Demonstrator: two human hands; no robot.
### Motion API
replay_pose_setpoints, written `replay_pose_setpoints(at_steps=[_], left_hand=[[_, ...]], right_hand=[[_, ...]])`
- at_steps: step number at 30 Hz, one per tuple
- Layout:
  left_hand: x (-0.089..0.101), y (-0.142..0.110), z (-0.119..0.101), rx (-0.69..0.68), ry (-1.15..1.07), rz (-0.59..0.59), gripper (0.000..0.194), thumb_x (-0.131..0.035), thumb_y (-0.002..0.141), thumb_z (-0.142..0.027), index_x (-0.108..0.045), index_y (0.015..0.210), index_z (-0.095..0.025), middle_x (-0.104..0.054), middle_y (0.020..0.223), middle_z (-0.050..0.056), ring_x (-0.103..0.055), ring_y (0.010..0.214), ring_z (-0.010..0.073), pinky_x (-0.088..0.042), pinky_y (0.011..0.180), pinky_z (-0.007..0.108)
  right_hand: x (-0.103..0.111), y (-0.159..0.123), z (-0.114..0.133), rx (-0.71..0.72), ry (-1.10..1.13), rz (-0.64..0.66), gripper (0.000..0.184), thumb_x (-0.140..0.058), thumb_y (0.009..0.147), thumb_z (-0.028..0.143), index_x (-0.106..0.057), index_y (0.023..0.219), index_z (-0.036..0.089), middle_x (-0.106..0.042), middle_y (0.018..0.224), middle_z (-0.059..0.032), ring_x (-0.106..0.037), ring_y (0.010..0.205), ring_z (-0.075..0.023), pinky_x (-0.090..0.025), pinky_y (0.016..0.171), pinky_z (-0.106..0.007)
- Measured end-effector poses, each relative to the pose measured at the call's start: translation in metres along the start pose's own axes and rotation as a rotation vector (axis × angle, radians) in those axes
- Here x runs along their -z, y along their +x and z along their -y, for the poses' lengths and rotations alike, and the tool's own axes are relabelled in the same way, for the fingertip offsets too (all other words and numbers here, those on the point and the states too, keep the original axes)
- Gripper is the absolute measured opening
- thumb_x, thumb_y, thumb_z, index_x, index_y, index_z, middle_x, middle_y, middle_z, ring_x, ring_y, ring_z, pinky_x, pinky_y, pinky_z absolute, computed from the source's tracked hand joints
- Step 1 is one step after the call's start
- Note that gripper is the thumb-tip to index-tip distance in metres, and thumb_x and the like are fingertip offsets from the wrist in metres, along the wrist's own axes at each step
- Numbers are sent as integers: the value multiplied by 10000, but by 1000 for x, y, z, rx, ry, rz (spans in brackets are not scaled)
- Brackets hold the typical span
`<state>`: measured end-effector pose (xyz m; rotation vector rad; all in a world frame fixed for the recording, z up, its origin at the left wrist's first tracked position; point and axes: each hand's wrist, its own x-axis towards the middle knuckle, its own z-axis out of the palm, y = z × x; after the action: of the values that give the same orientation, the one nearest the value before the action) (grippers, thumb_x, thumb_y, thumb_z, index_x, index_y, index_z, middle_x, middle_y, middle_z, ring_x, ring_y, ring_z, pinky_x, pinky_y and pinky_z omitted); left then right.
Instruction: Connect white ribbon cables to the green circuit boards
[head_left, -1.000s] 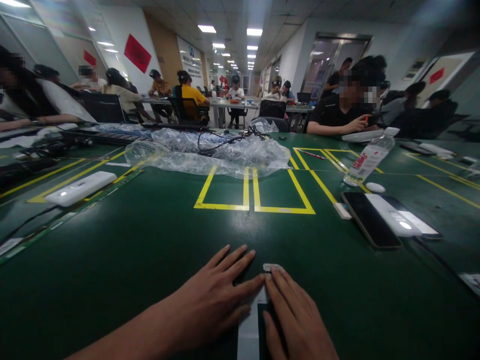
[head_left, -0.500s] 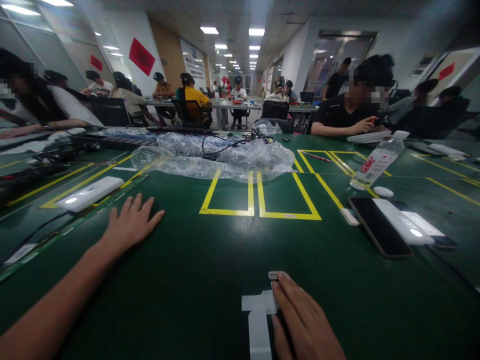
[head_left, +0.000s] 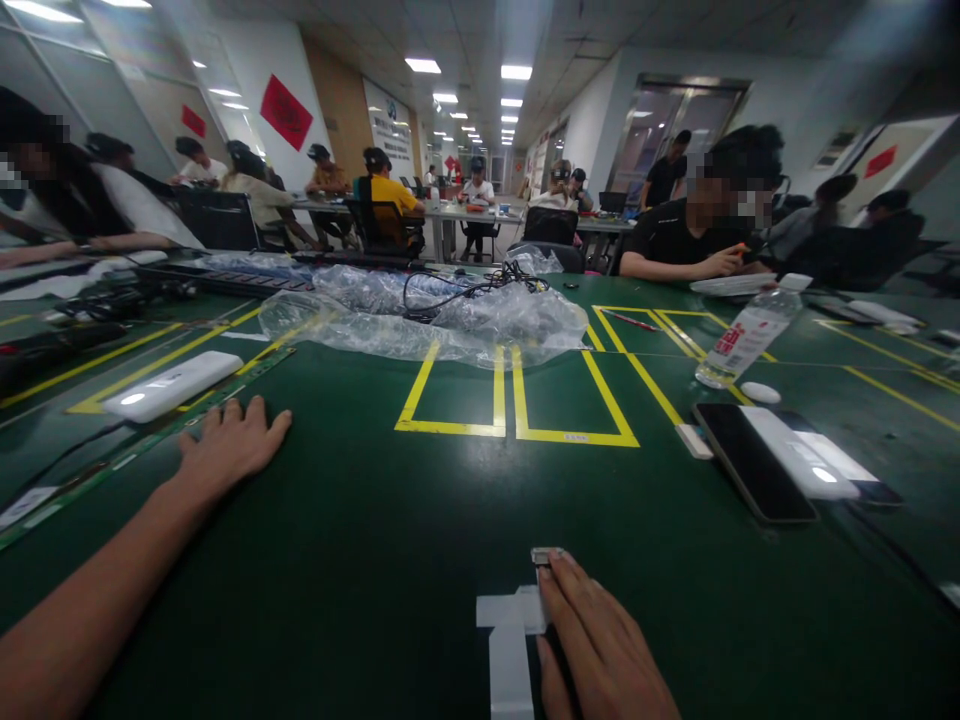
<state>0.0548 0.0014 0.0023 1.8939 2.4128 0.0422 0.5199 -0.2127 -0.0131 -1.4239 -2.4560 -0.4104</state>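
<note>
My left hand (head_left: 236, 440) rests at the edge of a long green circuit board strip (head_left: 142, 450) on the table at left. Its fingers are bent and slightly apart, with the fingertips touching the strip's near edge and the thumb away to the right. At the bottom centre, my right hand (head_left: 596, 640) lies low on the table, fingers stretched forward and pressed together. Under its fingertips a small clear, silvery piece (head_left: 545, 556) sticks out; whatever lies beneath the palm is hidden. White tape-like strips (head_left: 510, 650) form a T just left of this hand.
Crumpled clear plastic wrap (head_left: 450, 320) with black cables lies farther back. A white device (head_left: 172, 387) with a cord sits beyond the circuit board strip. On the right are a phone (head_left: 750, 465), another white device (head_left: 802, 455) and a tilted water bottle (head_left: 754, 335). People sit around.
My left hand has gone from beside the right hand to the circuit board strip at left, its fingers now more bent. My right hand stays put; the white strips are now uncovered.
</note>
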Motion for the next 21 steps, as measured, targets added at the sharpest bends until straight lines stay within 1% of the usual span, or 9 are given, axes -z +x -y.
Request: replay_pose_setpoints(at_steps=[3,6,10,12,14,16,19,21], left_hand=[[-2,1,0,-8,3,-22,843,-127,958,-653,-300,1467,-4,-238,1522,327,-214,1388,525,-226,973,757],[-3,4,1,0,15,-44,867,-147,950,-673,-282,1482,-2,-177,1543,328,-157,1404,532,-171,991,768],[0,9,10,22,23,-55,899,-152,934,-705,-259,1486,-4,-104,1564,317,-114,1420,522,-155,1011,757],[4,10,19,62,28,-55,905,-160,928,-712,-310,1446,14,-159,1549,324,-168,1404,524,-197,1004,747],[9,11,28,95,35,-44,891,-166,927,-706,-384,1375,33,-278,1502,330,-276,1360,522,-265,985,722],[13,12,33,95,40,-30,857,-161,936,-683,-432,1319,35,-387,1443,319,-374,1303,511,-329,953,695],[14,13,30,28,40,-19,824,-162,949,-636,-446,1307,50,-443,1398,325,-439,1255,510,-381,913,674],[10,14,21,-75,26,-19,825,-197,950,-608,-444,1309,93,-444,1382,354,-443,1256,512,-383,926,664]], right_hand=[[-4,-1,-1,-6,30,-20,518,-563,902,310,-525,1391,140,-554,1395,-107,-623,1173,-282,-618,845,-372],[-5,-1,-1,-11,24,-14,538,-566,907,344,-511,1404,146,-547,1403,-104,-621,1176,-285,-619,842,-370],[-2,-1,0,14,-30,1,536,-551,915,363,-518,1395,126,-546,1397,-114,-628,1165,-284,-627,823,-377],[-1,-1,-1,24,-20,7,545,-554,911,359,-509,1404,129,-546,1398,-114,-632,1160,-285,-631,811,-380],[-2,-1,-1,8,3,11,557,-554,912,363,-493,1419,141,-537,1408,-107,-622,1174,-287,-628,823,-384],[-3,-1,-1,-8,12,7,549,-549,917,356,-492,1421,145,-534,1414,-102,-613,1187,-288,-623,836,-390],[-2,2,0,-4,0,4,512,-539,918,324,-523,1391,130,-551,1399,-106,-618,1182,-284,-623,835,-393],[0,2,2,3,-4,3,497,-526,920,315,-538,1375,118,-563,1387,-112,-622,1177,-282,-624,830,-391]])
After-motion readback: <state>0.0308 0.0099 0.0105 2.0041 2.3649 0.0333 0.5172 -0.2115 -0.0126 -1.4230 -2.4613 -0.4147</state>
